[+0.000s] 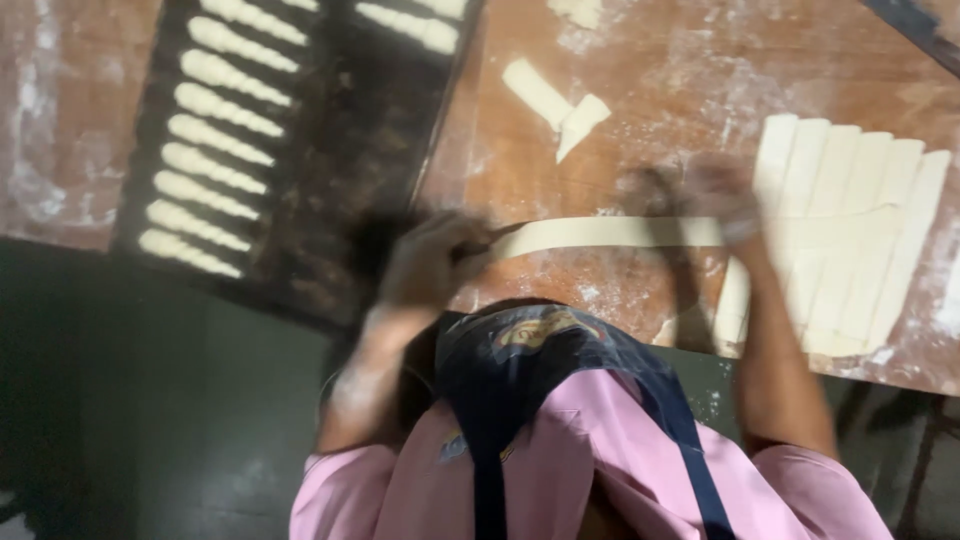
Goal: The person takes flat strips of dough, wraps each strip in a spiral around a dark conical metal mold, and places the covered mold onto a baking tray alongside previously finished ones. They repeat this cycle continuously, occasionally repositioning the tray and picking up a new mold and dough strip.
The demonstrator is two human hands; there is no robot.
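Your left hand (430, 262) and right hand (715, 200) are stretching one long dough strip (610, 232) between them, just above the floured wooden table (650, 80). Left fingers look pinched on the strip's tapered end; right hand is blurred w/ motion, fingers closed over the other end (grip looks firm, but detail is too smeared to say more). The strip runs roughly level, left to right, in front of your apron.

Progress, judged from the layout: you're approx mid-batch. On the dark baking tray (330, 150) to your left, one column of shaped dough sticks (205, 150) is filled top to bottom, and a second column starts at the top edge w/ a couple of pieces (410, 25). The rest of that tray's right half is bare metal, so there's room for plenty more.

Still to do: the sheet of cut dough strips (850, 240) on your right, several side by side and touching, none pulled apart yet besides the one in hand. Two loose offcuts (555, 105) lie near the table's middle, well apart from the sheet, and a small scrap (580, 10) sits at the top edge.

So: one column done, one begun, most of the cut sheet left.
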